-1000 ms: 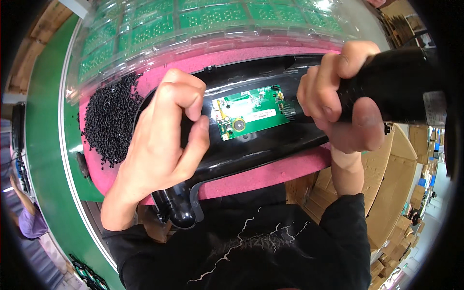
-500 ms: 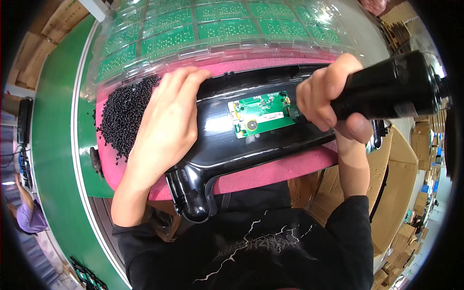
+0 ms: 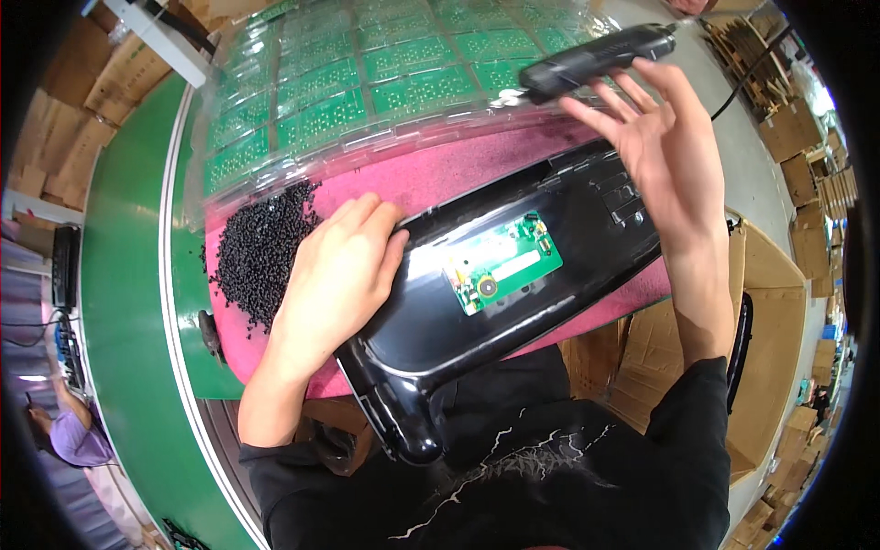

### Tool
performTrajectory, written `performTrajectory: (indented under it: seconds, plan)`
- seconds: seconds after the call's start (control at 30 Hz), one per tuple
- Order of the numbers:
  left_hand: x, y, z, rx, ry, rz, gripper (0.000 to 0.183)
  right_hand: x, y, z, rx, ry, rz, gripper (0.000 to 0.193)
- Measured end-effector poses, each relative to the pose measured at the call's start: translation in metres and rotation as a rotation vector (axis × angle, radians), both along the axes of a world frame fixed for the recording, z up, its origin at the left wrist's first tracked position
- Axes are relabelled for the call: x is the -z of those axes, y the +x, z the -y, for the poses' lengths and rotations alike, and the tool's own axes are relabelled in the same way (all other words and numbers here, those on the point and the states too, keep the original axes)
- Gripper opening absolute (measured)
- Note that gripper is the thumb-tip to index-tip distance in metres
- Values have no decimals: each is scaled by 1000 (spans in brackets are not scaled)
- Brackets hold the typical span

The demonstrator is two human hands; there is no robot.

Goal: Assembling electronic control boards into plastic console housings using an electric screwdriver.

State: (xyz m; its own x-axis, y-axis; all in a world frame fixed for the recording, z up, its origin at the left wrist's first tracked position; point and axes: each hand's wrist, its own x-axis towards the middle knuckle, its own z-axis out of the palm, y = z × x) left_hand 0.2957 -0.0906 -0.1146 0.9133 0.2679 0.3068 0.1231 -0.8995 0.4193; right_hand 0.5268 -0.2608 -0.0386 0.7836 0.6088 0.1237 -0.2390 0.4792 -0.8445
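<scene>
A long glossy black plastic housing (image 3: pixel 550 275) lies slantwise on a pink mat (image 3: pixel 458 170), with a small green circuit board (image 3: pixel 502 266) set in its middle. My left hand (image 3: pixel 335 275) lies flat on the housing's left part, fingers slightly apart, gripping nothing. My right hand (image 3: pixel 665 151) is raised above the housing's right end, palm open and fingers spread. A black electric screwdriver (image 3: pixel 596 57) hangs just beyond its fingertips, out of its grip. A pile of small black screws (image 3: pixel 261 252) sits on the mat just left of my left hand.
Clear plastic trays of green circuit boards (image 3: pixel 367 82) lie stacked behind the mat. A green conveyor belt (image 3: pixel 128 275) curves along the left. Cardboard boxes (image 3: pixel 779 302) stand at the right. Another person in purple (image 3: pixel 69 435) is at the far left.
My right hand has let go of the screwdriver and opened; the tool has swung up and away. The housing has shifted toward me, and my left hand has slid to its left end.
</scene>
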Motion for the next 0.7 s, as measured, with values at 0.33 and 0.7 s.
performTrajectory:
  seconds: [0.33,0.7]
  plan:
    - [-28,5,24,-11,-36,-71,11,-28,-89,24,368,142,2250,13]
    - [-31,-97,44,-301,5,341,24,-35,-80,56,272,-117,2119,19]
